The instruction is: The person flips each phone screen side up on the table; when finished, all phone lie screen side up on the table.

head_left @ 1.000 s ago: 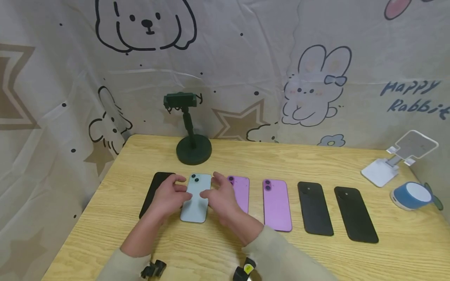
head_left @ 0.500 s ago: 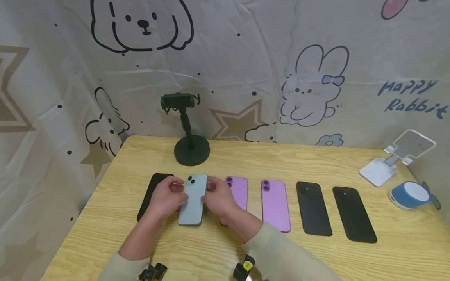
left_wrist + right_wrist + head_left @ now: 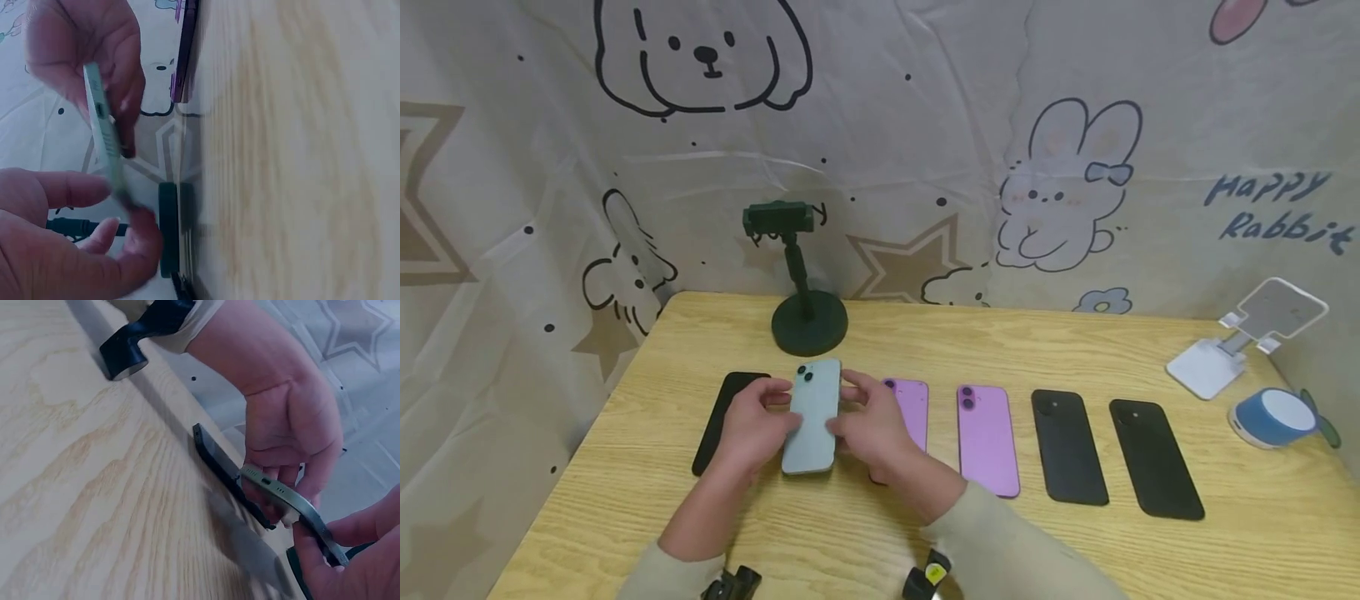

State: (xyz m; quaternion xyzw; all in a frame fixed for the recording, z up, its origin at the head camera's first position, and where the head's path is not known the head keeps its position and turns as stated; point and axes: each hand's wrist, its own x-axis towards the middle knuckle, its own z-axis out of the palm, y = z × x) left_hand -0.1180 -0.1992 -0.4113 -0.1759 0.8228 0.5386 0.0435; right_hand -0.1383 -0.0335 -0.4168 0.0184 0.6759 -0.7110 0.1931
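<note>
A pale blue phone (image 3: pixel 814 417), back side up with two camera lenses at the top, is held between both hands in the head view. My left hand (image 3: pixel 758 427) grips its left edge, thumb on the back. My right hand (image 3: pixel 872 423) grips the right edge the same way. In both wrist views the phone (image 3: pixel 284 497) shows its port end, raised off the table, with a shadow below in the right wrist view. Left of it lies a black phone (image 3: pixel 718 429), partly behind my left hand. A purple phone (image 3: pixel 913 412) is partly covered by my right hand.
Further right on the wooden table (image 3: pixel 820 542) lie another purple phone (image 3: pixel 988 442) and two black phones (image 3: pixel 1070 446). A dark green stand (image 3: pixel 808 323) is behind. A white folding stand (image 3: pixel 1208 367) and a blue-and-white round object (image 3: pixel 1273 417) stand at right.
My right fingers have closed in on the pale blue phone's edge. Both hands have lifted it off the table, its top end rising. The other phones have stayed in place.
</note>
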